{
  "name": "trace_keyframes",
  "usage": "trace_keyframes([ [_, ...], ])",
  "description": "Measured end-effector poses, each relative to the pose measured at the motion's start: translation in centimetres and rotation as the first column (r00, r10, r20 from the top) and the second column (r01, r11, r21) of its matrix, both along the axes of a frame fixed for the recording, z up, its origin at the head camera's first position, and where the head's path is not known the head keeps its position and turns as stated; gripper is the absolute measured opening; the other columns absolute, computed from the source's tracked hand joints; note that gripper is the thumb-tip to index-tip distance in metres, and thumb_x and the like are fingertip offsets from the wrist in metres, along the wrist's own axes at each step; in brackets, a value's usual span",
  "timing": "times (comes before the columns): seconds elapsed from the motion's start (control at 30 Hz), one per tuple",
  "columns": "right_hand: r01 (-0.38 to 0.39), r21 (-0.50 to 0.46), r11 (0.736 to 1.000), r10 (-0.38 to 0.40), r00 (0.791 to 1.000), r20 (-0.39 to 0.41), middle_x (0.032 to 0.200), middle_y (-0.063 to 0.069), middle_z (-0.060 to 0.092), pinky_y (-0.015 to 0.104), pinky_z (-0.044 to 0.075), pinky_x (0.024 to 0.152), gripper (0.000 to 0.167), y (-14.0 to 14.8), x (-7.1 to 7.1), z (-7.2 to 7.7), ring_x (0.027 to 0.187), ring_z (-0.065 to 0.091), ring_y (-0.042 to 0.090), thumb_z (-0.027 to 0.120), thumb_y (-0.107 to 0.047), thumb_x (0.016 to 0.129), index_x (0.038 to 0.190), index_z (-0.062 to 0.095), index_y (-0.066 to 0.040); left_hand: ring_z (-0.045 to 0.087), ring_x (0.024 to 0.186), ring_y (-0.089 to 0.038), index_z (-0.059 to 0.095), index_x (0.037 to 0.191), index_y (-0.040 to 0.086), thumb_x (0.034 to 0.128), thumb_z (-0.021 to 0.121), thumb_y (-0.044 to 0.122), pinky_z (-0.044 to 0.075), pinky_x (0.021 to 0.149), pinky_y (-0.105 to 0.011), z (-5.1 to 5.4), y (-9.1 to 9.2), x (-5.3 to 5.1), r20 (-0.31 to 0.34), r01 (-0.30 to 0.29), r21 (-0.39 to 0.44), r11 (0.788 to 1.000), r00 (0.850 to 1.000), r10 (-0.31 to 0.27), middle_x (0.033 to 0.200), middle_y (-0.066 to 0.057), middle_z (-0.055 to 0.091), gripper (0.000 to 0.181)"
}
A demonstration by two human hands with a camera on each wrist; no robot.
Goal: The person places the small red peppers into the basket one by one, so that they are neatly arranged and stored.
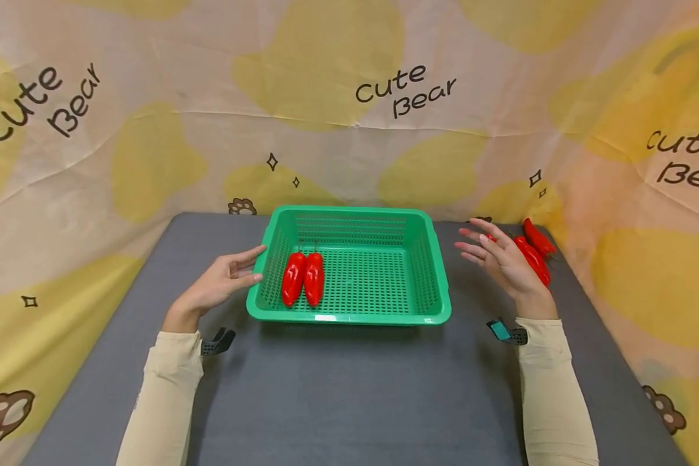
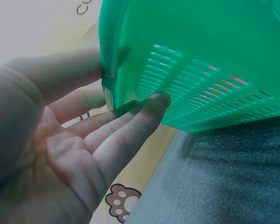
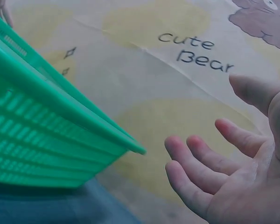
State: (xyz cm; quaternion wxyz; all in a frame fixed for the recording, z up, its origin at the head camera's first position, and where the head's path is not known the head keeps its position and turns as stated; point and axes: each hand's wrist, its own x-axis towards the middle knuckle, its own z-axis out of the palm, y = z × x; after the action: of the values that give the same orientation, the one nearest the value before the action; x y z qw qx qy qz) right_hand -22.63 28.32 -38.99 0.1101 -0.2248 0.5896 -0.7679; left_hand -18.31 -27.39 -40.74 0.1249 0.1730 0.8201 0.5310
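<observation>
Two shiny red peppers lie side by side in a green plastic basket, near its left wall, thin stems pointing away from the viewer. The basket has slotted sides and a mesh floor, and sits toward the back of a grey table.

A person's left hand is at the basket's left rim. Its grip is on that rim: thumb and forefinger reach over the edge, while other fingers lie below, one fingertip in front of the slotted outer wall. The right hand is in the air off the basket's right side, its grip wide and holding nothing, fingers spread and slightly bent. Just beyond it, near the table's right back corner, lie more red peppers, partly covered by the hand; how many cannot be told.

Both arms wear cream sleeves, with a dark strap at each wrist; the right one carries a teal patch. Behind and beside the table hangs a cream-and-yellow cloth printed with "Cute Bear", brown paw prints and small four-pointed stars.
</observation>
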Motion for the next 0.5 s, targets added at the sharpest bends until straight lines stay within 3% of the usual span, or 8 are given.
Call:
trace_keyframes([
  [0.13,0.060,-0.025,0.998,-0.060,0.998,0.006,0.134,-0.001,0.061,0.022,0.053,0.101,0.035,1.0,0.2,0.1,0.117,0.069,0.014,0.036,-0.008,0.110,0.143,0.044,-0.014,0.040,0.145,-0.045,0.030,0.159,0.003,0.1020,0.062,0.017,0.048,0.095,-0.010,0.2,0.1,-0.3,-0.009,-0.003,-0.002,1.000,1.000,0.003,0.167,-0.016,0.026,0.067],
  [0.3,0.126,-0.032,0.992,-0.123,0.990,0.075,0.129,-0.005,0.064,0.020,0.052,0.100,0.032,2.1,0.2,-0.2,0.116,0.069,0.011,0.040,-0.011,0.109,0.140,0.045,-0.015,0.041,0.144,-0.044,0.030,0.159,0.003,0.1017,0.062,0.015,0.048,0.095,-0.010,0.0,0.0,-0.3,0.002,-0.005,0.009,1.000,1.000,0.005,0.166,-0.017,0.027,0.067],
  [0.5,0.262,-0.029,0.965,-0.252,0.948,0.193,0.117,-0.010,0.070,0.018,0.055,0.092,0.026,3.5,0.3,-0.4,0.105,0.072,0.006,0.052,-0.018,0.106,0.132,0.052,-0.018,0.042,0.141,-0.047,0.029,0.159,0.002,0.1017,0.062,0.014,0.049,0.096,-0.012,-0.2,-0.1,-0.1,0.000,0.008,0.026,1.000,1.000,-0.008,0.166,-0.019,0.028,0.066],
])
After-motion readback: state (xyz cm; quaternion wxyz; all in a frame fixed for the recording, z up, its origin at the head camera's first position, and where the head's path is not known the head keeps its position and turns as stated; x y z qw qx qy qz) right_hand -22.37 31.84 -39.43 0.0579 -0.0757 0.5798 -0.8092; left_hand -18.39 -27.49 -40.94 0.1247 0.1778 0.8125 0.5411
